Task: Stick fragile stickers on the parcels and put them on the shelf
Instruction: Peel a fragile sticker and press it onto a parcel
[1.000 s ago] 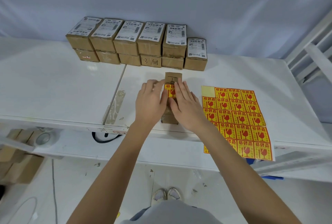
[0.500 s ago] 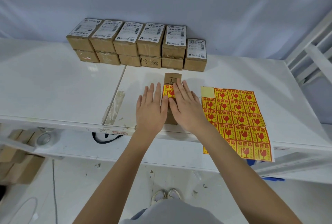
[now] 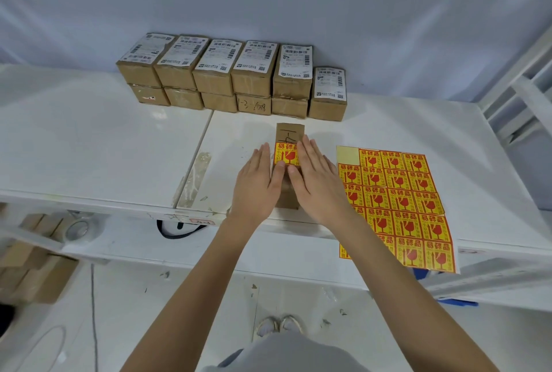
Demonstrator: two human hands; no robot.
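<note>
Head view: a brown cardboard parcel lies on the white desk, near its front edge, with a yellow-and-red fragile sticker on its top face. The left hand lies flat with straight fingers along the parcel's left side; the right hand lies flat, fingers straight, over its right side, both thumbs meeting on the parcel. Just right lies the sticker sheet, overhanging the desk's near edge. At the far edge stand stacked parcels with shipping labels.
</note>
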